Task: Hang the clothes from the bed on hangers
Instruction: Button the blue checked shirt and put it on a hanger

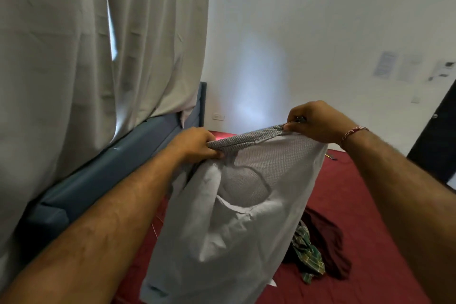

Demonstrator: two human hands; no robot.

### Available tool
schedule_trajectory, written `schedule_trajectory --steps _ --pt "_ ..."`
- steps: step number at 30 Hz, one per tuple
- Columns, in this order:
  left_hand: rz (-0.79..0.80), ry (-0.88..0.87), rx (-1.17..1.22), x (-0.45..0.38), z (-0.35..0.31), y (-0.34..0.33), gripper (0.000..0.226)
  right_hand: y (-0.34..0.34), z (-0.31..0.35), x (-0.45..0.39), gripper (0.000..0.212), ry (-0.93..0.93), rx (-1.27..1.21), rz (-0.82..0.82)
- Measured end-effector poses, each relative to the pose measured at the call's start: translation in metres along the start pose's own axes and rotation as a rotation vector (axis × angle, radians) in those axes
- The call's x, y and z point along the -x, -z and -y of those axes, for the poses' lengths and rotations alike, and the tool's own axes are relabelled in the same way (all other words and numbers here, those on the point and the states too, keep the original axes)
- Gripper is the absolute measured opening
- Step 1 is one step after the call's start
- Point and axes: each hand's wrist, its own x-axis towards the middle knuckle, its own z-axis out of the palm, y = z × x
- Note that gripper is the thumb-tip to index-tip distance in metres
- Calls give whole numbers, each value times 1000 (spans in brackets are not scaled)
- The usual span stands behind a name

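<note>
A light grey shirt hangs in the air over the bed, held up by its darker patterned top edge. My left hand pinches that edge at the left. My right hand grips it at the right, with something small and metallic showing between its fingers. Behind the shirt, on the red bedsheet, lie a green checked garment and a dark maroon garment, partly hidden by the shirt. No hanger shows clearly.
Grey curtains hang at the left above the blue padded bed frame. A white wall stands behind the bed. A dark door is at the right edge.
</note>
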Motion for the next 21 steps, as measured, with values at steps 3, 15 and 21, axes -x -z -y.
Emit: schedule_trajectory --steps 3,15,21 --pt "-140 69 -349 18 22 4 14 2 -3 11 14 -47 13 -33" --pt "38 116 385 54 62 48 27 -2 -27 72 20 -292 -39 -192" --pt "-326 264 602 13 55 114 9 -2 2 67 15 -522 -344 -578"
